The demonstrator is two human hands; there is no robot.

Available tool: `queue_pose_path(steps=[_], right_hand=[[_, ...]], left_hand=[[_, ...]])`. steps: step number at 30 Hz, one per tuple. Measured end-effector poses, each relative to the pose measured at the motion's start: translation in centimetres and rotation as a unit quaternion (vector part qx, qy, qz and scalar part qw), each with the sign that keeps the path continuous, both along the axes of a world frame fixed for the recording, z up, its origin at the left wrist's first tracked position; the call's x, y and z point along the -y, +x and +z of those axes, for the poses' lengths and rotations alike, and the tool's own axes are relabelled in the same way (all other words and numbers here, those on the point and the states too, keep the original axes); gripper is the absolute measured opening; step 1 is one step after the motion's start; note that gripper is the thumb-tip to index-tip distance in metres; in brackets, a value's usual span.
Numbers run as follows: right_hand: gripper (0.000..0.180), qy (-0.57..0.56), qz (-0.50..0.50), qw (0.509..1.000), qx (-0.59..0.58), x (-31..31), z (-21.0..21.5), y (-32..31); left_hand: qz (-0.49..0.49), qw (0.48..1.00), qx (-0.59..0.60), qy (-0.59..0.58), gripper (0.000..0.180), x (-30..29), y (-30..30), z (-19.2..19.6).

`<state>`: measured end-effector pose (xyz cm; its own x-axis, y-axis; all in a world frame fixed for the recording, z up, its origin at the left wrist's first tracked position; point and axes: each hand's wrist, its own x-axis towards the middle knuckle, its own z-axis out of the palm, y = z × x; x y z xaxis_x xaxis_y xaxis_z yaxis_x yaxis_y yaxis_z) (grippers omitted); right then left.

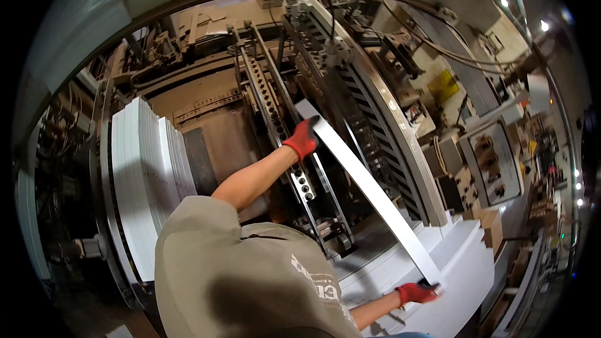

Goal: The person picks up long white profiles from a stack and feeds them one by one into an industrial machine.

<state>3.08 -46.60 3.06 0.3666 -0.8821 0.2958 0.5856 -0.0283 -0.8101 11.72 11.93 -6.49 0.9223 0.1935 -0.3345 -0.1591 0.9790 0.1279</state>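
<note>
Basically both hands in red gloves grip a long white sheet stack (369,181) edge-on: left hand (303,139) clamps far end over machine rails (275,119), right hand (416,292) near end above white pile (463,256). Prob heavy, floppy; hold ends.

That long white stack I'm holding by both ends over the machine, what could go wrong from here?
1. The white stack is gripped only at its ends, by the left hand and right hand; its unsupported middle could sag or fan apart.
2. The left hand sits right by the perforated metal rails, so fingers might get pinched there.
3. The stepped white piles beneath could be knocked askew if the lower end drops.
</note>
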Motion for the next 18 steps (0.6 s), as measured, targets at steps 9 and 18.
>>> queue_pose_path(steps=[9, 18], right_hand=[[0.020, 0.170, 0.449, 0.838, -0.262, -20.6, -8.1, 2.1], [0.022, 0.132, 0.377, 0.874, -0.276, -25.9, -10.2, 7.2]], left_hand=[[0.144, 0.848, -0.251, 0.443, 0.038, -0.1, 10.0, -4.0], [0.120, 0.756, -0.252, 0.592, 0.083, 0.9, 10.9, -0.5]])
